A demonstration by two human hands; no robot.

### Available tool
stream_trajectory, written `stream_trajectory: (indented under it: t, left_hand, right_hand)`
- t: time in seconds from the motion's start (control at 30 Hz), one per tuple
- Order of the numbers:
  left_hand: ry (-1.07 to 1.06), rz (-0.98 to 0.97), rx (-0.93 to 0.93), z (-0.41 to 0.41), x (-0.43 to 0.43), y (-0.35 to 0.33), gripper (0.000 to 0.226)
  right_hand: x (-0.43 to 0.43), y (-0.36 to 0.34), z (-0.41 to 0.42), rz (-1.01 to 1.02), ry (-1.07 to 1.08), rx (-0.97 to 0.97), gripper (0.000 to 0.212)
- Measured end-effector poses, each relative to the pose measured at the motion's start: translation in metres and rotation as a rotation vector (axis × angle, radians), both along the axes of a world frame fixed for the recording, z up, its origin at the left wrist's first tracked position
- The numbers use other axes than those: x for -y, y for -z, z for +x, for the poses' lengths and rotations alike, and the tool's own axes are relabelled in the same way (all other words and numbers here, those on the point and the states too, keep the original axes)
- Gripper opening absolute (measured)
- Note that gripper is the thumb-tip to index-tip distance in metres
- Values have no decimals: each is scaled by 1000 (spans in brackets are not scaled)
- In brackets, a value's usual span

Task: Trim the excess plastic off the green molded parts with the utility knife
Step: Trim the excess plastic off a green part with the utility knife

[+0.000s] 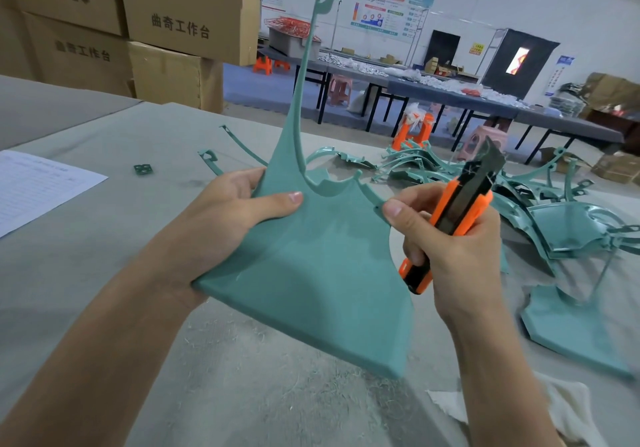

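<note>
- Left hand (221, 211) grips the green molded part (311, 273) by its left edge, thumb flat across the near face and fingers wrapped behind it.
- The part is held up off the table (86, 273), wide base toward the camera, with its long thin stem pointing up to a looped tip.
- Right hand (450, 238) is wrapped around the orange and black utility knife (460, 211). Its blade (486, 160) is slid out, pointing up and away, and isn't touching the part.
- The right thumb tip sits right at the part's jagged right edge.
- A tangled pile of green parts (519, 197) lies on the table behind the knife, and one more green part (568, 328) lies flat just right of the right wrist.
- Other stuff on the table: a printed paper sheet (38, 186) far left, a small green scrap (143, 169) near it, fine shavings (242, 360) under the held part, and a white cloth (568, 408) bottom right.
- Stacked cardboard boxes (180, 13) stand behind the table on the left.
</note>
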State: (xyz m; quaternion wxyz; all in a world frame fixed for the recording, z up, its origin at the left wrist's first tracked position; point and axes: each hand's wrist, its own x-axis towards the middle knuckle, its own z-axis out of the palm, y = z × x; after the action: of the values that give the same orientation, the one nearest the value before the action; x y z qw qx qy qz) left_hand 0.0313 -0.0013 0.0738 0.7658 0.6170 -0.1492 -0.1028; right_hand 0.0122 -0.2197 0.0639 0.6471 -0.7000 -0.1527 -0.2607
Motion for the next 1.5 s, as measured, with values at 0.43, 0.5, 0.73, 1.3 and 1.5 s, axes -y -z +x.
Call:
stream_trajectory:
  t: [0.43, 0.5, 0.73, 1.3, 1.5]
  left_hand:
    - [217, -175, -95, 10, -8, 9, 29]
    - [243, -180, -100, 11, -7, 10, 30]
    - [281, -159, -123, 13, -8, 10, 33]
    - [362, -44, -77, 13, -21, 7, 41]
    - [365, -25, -65, 12, -23, 6, 37]
  right_hand:
    - [3, 2, 1, -262, -350, -115, 51]
    - [2, 2, 1, -295, -374, -96, 48]
    - [4, 2, 1, -284, -544, -99, 42]
    - [10, -4, -4, -395, -580, -125, 40]
    - [9, -3, -3, -360, -556, -167, 38]
